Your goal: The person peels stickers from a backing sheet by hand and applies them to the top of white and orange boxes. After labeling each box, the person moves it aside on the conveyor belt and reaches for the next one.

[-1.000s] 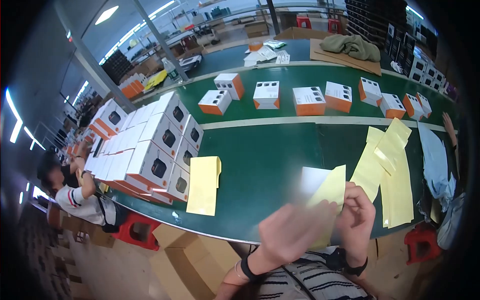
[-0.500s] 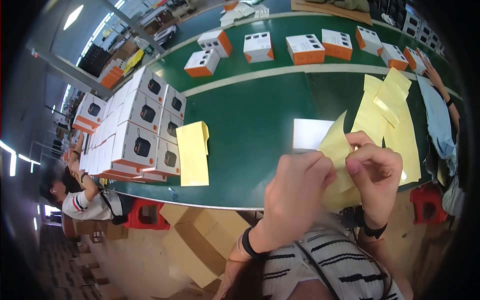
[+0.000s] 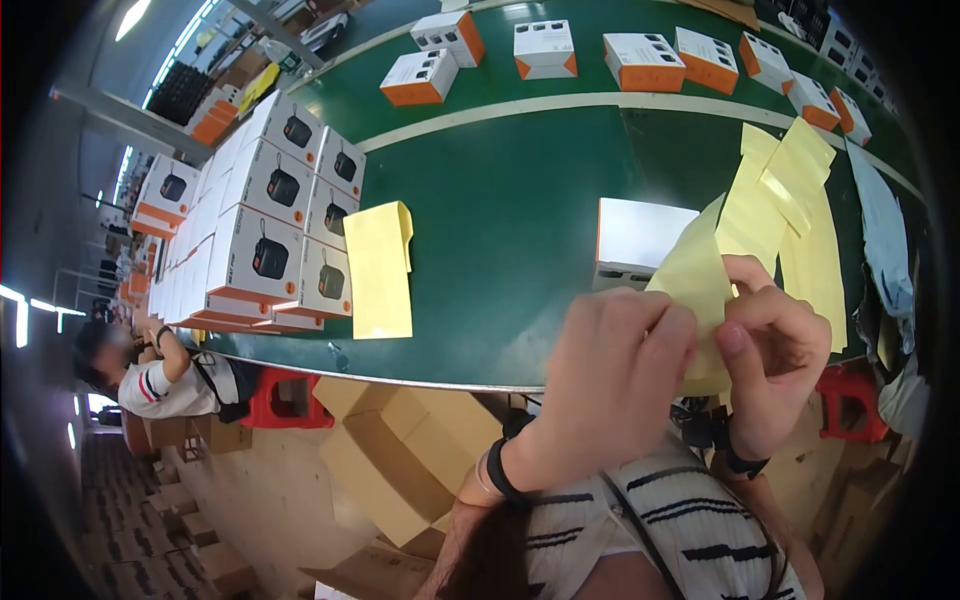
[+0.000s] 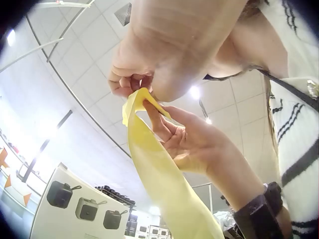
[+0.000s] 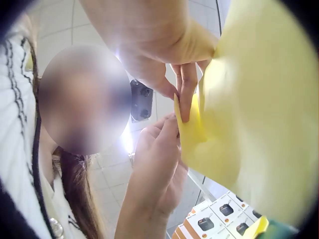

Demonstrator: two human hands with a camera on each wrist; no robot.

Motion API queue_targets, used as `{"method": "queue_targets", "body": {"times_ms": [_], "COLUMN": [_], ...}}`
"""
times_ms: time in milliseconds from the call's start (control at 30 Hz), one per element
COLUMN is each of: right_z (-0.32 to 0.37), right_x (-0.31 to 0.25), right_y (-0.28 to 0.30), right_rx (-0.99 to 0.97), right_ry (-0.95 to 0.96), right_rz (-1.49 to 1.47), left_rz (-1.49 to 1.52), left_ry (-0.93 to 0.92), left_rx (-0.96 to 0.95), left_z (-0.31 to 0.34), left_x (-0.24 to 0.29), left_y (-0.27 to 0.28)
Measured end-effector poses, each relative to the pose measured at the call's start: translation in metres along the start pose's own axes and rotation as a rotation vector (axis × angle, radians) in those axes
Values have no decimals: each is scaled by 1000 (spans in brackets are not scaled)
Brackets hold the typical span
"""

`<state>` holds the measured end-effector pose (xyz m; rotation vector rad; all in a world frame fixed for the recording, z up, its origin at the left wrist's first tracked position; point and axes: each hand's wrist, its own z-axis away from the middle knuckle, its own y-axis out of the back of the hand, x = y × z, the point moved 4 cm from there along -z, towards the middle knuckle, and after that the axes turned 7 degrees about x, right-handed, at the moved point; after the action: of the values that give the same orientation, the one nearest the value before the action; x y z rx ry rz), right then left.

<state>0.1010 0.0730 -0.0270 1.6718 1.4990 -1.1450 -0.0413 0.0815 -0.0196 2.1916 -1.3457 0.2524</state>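
Left hand (image 3: 625,380): fingers curled, tips pinching the edge of a yellow sheet (image 3: 692,262). Right hand (image 3: 778,350): thumb and fingers clamped on the same sheet, close to the left fingertips. Sheet raised between the hands at the near edge of the green table (image 3: 490,250). White box (image 3: 645,230) just beyond, partly covered by sheet in head view. More yellow sheets (image 3: 808,245) overlap to the right; stacked boxes (image 3: 265,225) well to the left.

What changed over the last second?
One white-and-orange cardboard box and another person's hand are gone from the far right. The left hand and right hand still pinch the glossy yellow sheet; the stack of white boxes stays put.
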Motion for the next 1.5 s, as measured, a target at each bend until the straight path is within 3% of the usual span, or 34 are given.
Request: {"method": "queue_targets", "body": {"times_ms": [67,167,233,267,333,467,533,600,667,767,900,967,1067,1500], "right_z": [1,3,3,3,2,1,10,7,7,9,13,14,16,14], "right_x": [0,2,10,18,30,37,41,39,42,35,28,23,20,16], "right_y": [-2,-6,-7,-8,-3,-1,-8,-15,-13,-15,-18,-19,-20,-19], "right_rx": [-4,37,66,65,116,74,89,121,225,207,178,154,150,102], "right_ry": [-14,-110,-213,-215,-32,-2,-303,-310,-282,-271,-205,-57,-29,116], "right_rz": [-36,-131,-338,-335,-364,-197,-366,-329,-356,-288,-207,-114,-42,180], "left_rz": [5,7,-294,-293,-297,-239,-275,-233,-80,85,62,149,262,297], "left_ry": [-10,-18,-486,-481,-290,-252,-49,-73,49,149,104,171,266,325], "left_rx": [24,-89,513,514,145,171,173,177,131,34,123,150,191,163], "left_z": [1,7,22,20,9,3,-7,-3,-4,4,0,0,-3,-1], "left_x": [-1,-4,12,14,14,7,8,2,-2,-11,-15,-13,-10,-16], "left_y": [3,0,2,7,12,4,0,1,1,9,13,14,16,17]}}
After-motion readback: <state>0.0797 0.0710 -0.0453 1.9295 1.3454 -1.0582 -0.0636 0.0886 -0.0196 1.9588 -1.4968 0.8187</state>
